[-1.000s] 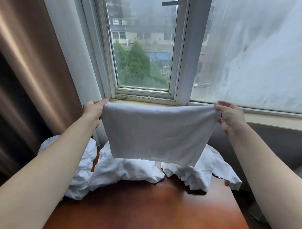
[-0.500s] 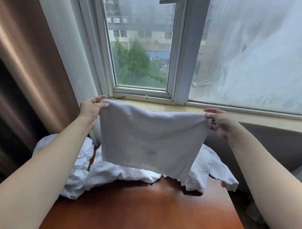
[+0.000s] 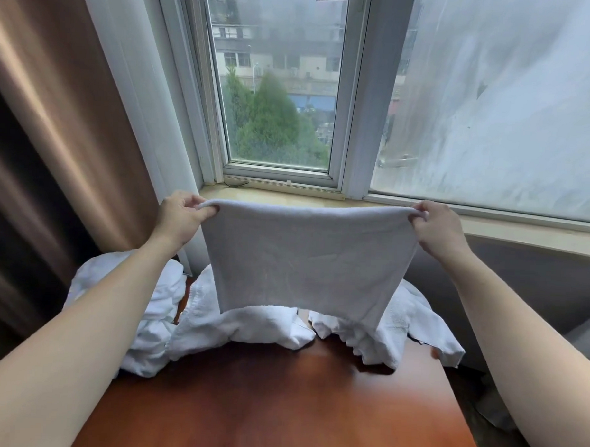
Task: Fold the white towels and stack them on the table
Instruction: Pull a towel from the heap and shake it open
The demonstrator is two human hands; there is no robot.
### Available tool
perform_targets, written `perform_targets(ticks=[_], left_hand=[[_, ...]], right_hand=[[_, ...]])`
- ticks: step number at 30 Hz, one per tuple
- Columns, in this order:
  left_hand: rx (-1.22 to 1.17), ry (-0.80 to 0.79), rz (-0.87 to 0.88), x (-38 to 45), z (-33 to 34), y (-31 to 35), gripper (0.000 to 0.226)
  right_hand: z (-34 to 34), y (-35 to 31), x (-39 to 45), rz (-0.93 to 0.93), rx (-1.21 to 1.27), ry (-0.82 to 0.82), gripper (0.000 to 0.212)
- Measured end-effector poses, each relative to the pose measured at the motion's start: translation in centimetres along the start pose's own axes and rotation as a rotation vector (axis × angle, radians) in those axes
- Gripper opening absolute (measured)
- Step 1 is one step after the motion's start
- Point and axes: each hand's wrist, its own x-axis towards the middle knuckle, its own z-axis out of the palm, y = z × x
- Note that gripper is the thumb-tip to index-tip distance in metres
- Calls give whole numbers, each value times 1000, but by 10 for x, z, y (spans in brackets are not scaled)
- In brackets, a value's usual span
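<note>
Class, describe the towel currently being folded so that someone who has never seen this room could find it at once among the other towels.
Start at the window, then drop to the wooden table below it. Above the table's far edge hangs the held towel, pinched at its top corners by the left hand and right hand. Unlike the crumpled towels heaped on the table behind it, it is stretched flat in the air.

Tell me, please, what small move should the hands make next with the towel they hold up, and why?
Probably lower the held towel onto the bare table: left hand and right hand pinch its top corners, it hangs flat in the air, and unfolded towels fill the far edge.
</note>
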Motion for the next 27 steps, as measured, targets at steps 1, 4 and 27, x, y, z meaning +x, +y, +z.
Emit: perform_targets(ticks=[1,4,27], left_hand=[[-27,-19,-21,-1,-2,-3,15],[-94,-75,-68,-9,-5,-15,16],[-510,-31,-415,-17,7,-15,14]], right_hand=[[0,1,-1,13,31,18,14],[6,5,-7,141,309,-3,14],[14,1,-1,693,1045,-108,23]])
